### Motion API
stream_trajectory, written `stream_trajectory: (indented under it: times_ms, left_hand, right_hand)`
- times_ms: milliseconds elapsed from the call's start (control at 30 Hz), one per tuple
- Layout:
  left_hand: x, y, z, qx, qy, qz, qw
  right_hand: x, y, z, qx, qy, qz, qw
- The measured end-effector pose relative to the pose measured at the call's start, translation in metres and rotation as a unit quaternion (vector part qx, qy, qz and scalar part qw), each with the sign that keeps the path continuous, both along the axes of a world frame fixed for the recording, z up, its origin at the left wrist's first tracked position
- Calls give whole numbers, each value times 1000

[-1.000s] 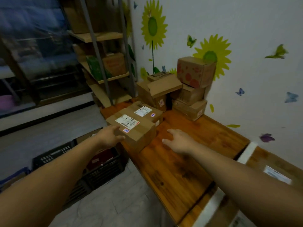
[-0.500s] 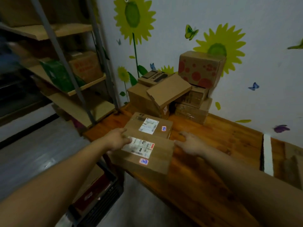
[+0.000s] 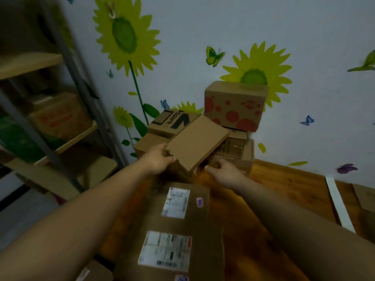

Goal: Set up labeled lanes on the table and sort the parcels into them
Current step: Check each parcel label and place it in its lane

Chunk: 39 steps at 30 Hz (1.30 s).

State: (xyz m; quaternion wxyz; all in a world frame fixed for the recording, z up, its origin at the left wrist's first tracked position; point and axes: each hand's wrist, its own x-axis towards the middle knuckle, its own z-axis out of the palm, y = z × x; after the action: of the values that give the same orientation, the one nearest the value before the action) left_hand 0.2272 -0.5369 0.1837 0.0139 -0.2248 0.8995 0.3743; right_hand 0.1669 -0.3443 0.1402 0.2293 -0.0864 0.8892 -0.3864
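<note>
A tilted plain cardboard parcel [image 3: 197, 141] leans on the stack at the back of the wooden table [image 3: 284, 185]. My left hand [image 3: 157, 159] grips its lower left corner. My right hand [image 3: 225, 172] reaches under its lower right edge, fingers curled there; whether they hold the parcel is hidden. Two labeled parcels lie closer to me: one with a white label [image 3: 182, 201] and a nearer one [image 3: 172, 252]. Behind stand a red-spotted box [image 3: 235, 106] and a black-printed box [image 3: 172, 120].
A white tape strip [image 3: 338, 205] crosses the table at the right, with another parcel [image 3: 365, 197] beyond it. A metal shelf rack [image 3: 50, 126] with boxes stands at the left. The wall with sunflower stickers [image 3: 253, 76] closes off the back.
Both hands left the two labeled parcels and moved forward to the tilted parcel at the back. The view moved closer to the stack.
</note>
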Motion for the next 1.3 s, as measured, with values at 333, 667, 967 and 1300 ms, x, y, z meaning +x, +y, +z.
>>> stream_trajectory:
  times_ms: [333, 667, 967, 1300]
  left_hand:
    - [-109, -19, -25, -17, -61, -17, 998]
    - [-65, -21, -11, 140, 36, -7, 990]
    - [32, -5, 27, 237, 135, -133, 953]
    - [92, 21, 41, 358, 66, -172, 915]
  right_hand:
    - [-54, -39, -20, -164, -90, -90, 978]
    - [-14, -18, 11, -149, 23, -123, 981]
    - [88, -3, 53, -196, 135, -214, 948]
    - [182, 32, 74, -331, 22, -306, 892]
